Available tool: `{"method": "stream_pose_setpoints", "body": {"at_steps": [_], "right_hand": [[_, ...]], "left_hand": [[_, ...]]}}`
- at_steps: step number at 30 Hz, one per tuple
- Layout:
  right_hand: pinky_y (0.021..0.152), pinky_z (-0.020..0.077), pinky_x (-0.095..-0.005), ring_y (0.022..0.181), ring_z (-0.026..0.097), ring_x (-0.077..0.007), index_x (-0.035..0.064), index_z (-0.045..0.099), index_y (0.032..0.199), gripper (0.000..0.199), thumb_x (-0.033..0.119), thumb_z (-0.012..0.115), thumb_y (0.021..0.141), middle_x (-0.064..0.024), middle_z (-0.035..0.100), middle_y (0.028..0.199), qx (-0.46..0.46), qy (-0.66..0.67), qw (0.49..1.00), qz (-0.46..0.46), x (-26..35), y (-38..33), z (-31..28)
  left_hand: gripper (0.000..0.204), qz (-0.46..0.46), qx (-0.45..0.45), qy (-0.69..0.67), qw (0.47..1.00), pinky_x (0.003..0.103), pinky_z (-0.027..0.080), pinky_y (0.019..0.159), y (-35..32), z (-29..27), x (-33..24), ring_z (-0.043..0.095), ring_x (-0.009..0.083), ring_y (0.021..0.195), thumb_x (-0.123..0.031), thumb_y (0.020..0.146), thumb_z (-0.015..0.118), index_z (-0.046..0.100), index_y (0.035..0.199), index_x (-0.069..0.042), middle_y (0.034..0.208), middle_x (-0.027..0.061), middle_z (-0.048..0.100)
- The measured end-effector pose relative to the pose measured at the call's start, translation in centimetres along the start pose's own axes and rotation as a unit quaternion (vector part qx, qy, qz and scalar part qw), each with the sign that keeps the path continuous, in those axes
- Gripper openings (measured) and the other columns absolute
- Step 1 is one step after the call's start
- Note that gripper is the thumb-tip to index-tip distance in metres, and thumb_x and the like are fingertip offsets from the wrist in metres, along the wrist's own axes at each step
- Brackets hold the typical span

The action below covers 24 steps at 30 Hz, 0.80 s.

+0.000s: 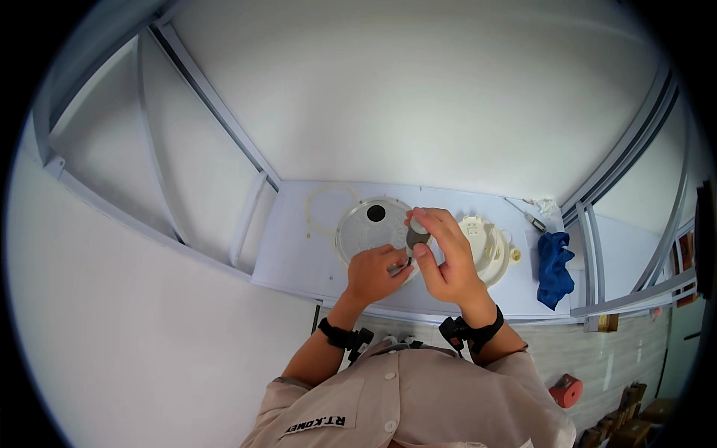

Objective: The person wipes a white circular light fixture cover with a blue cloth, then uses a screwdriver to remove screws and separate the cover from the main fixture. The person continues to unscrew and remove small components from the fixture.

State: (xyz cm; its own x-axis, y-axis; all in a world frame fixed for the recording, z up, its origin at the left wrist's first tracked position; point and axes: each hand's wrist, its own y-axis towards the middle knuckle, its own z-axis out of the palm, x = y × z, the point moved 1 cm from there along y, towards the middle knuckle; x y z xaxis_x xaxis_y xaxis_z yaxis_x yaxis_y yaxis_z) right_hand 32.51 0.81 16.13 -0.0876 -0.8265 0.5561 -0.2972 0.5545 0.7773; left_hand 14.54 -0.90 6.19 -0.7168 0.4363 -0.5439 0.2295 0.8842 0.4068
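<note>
My right hand (pixel 451 263) is wrapped around the grey handle of a screwdriver (pixel 417 234), which stands nearly upright with its shaft pointing down. Close by, my left hand (pixel 376 273) has its fingers bent together beside the lower end of the shaft; what they pinch is hidden. Both hands are over the near right part of a round, pale, shallow disc (pixel 357 233) with a black circle (pixel 376 213) on it. Just right of my right hand lies a cream plastic round part (pixel 489 250), partly covered by that hand.
A thin yellowish ring (pixel 308 213) lies at the back left of the white table (pixel 299 265). To the right are a small cream cap (pixel 515 254), a second screwdriver (pixel 534 221) and a crumpled blue cloth (pixel 554 270). Metal frame posts (pixel 590 254) bound the table's right side.
</note>
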Motion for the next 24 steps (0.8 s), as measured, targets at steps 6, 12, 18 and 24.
{"method": "stream_pose_setpoints", "body": {"at_steps": [6,12,18,24], "right_hand": [[0.089,0.0548,-0.0399,0.111,0.064,-0.0333,0.0026,0.062,0.143,0.058,0.003,0.079,0.087,-0.015,0.058,0.13,-0.02,-0.092,0.996,0.012,0.5,-0.3,0.1],[0.083,0.0567,-0.0396,0.102,0.067,-0.0346,0.0012,0.061,0.144,0.061,0.005,0.08,0.086,-0.019,0.064,0.123,-0.016,-0.027,0.999,-0.029,-0.3,-0.3,0.4],[0.082,0.0569,-0.0399,0.1,0.067,-0.0348,0.0006,0.06,0.145,0.06,0.004,0.075,0.087,-0.02,0.064,0.123,0.006,0.016,0.999,-0.04,-0.5,0.0,0.5],[0.082,0.0556,-0.0361,0.102,0.064,-0.0305,0.0014,0.06,0.145,0.071,0.007,0.085,0.079,-0.0178,0.062,0.127,-0.039,-0.077,0.996,-0.039,-0.5,-0.3,0.5]], "left_hand": [[0.01,0.027,0.003,-0.01,1.0,0.038,0.054,0.058,0.3,-0.9,-0.7,0.071,0.0236,0.07,-0.024,0.087,0.08,0.076,0.094,-0.019,0.083,-0.0045,0.072],[0.013,0.031,0.002,-0.025,0.999,0.038,0.053,0.059,0.2,-0.9,-0.5,0.069,0.0252,0.069,-0.026,0.087,0.081,0.074,0.09,-0.015,0.083,-0.0034,0.071],[0.022,0.023,0.005,-0.013,1.0,0.04,0.052,0.058,0.3,-0.5,-0.1,0.068,0.0272,0.068,-0.028,0.087,0.081,0.068,0.078,-0.012,0.08,-0.0006,0.068],[0.012,0.031,0.002,-0.016,0.999,0.038,0.052,0.058,0.2,-0.2,0.1,0.069,0.0248,0.068,-0.027,0.088,0.081,0.073,0.087,-0.017,0.081,-0.0028,0.07]]}}
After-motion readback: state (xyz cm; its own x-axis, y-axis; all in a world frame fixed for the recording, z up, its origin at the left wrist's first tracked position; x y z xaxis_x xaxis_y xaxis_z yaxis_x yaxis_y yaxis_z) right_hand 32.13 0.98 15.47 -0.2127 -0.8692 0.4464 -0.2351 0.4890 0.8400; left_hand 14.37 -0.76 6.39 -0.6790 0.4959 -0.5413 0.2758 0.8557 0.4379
